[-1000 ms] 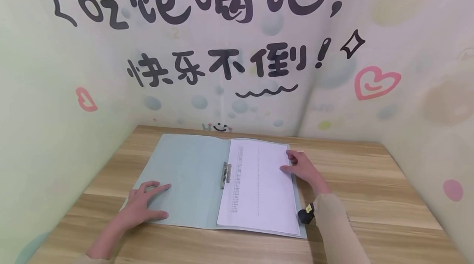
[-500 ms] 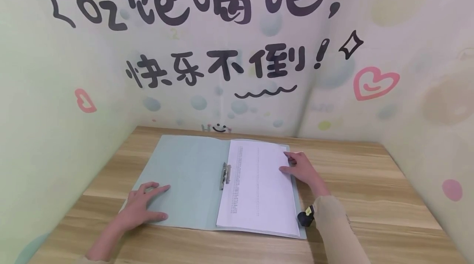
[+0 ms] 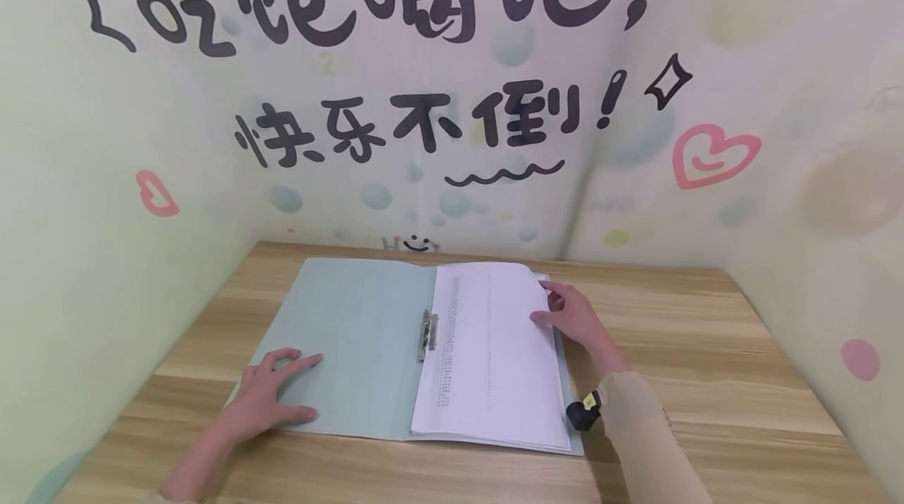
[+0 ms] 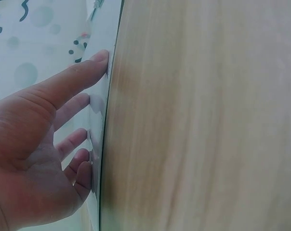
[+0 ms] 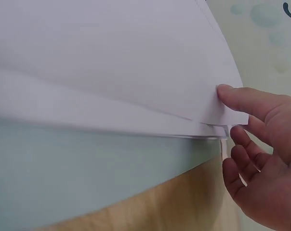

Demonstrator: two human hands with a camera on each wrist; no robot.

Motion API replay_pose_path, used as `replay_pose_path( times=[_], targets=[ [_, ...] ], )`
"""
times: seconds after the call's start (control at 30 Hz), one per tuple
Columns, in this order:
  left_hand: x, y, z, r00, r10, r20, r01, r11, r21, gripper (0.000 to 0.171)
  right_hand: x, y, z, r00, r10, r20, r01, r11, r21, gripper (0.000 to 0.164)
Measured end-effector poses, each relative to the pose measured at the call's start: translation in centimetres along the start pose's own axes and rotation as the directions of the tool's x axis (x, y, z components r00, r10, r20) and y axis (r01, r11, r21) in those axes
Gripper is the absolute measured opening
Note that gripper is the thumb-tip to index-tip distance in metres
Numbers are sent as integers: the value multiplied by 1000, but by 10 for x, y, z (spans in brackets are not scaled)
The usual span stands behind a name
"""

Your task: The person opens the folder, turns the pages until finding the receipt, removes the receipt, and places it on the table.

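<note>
A pale blue folder (image 3: 360,331) lies spread out on the wooden table, with a metal clip (image 3: 428,335) by its fold. White printed sheets (image 3: 515,370) fill its right side. My left hand (image 3: 267,396) rests with spread fingers on the bare left cover; in the left wrist view its thumb (image 4: 95,67) touches the cover near the edge. At the upper right corner, my right hand (image 3: 575,319) pinches the top paper sheet (image 5: 150,62) between thumb and forefinger. That corner is lifted and bent, apart from the paper below. How many sheets are pinched I cannot tell.
The wooden table (image 3: 706,363) extends around the folder on all sides. Behind it stands a wall (image 3: 339,198) with black lettering and hearts, and side walls close in left and right. A small black device (image 3: 583,412) sits at the right wrist.
The top sheet's upper right corner has risen and curled further toward the left, pinched by my right hand. My left hand stays in place on the cover.
</note>
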State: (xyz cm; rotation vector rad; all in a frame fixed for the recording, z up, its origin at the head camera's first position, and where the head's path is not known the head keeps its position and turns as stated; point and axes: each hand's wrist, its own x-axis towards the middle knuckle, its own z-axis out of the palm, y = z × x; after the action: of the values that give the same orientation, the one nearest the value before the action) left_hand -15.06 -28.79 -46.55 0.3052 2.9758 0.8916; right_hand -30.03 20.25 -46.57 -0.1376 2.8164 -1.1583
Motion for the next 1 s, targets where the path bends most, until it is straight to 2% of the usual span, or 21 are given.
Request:
replay_pose_path(
  times=[0.27, 0.47, 0.67, 0.83, 1.0],
  targets=[
    [-1, 0, -1, 1000, -2, -6, 2, 1000, -1, 77, 0, -11, -9, 999, -51, -1, 51, 995, 87, 70],
    [0, -1, -1, 1000, -2, -2, 2, 1000, -5, 77, -1, -16, -18, 992, -122, -17, 123, 985, 123, 58],
    [-1, -1, -2, 1000, -5, 1, 5, 1000, -14, 77, -3, -25, -30, 983, -186, 5, 184, 975, 127, 44],
    [-1, -1, -2, 1000, -1, -3, 1, 1000, -6, 78, -1, -29, -40, 968, -251, 23, 246, 960, 130, 44],
    [-1, -2, -1, 1000, 1, -6, -1, 1000, 0, 77, 2, -31, -47, 964, -260, 46, 254, 961, 113, 43]
  ],
)
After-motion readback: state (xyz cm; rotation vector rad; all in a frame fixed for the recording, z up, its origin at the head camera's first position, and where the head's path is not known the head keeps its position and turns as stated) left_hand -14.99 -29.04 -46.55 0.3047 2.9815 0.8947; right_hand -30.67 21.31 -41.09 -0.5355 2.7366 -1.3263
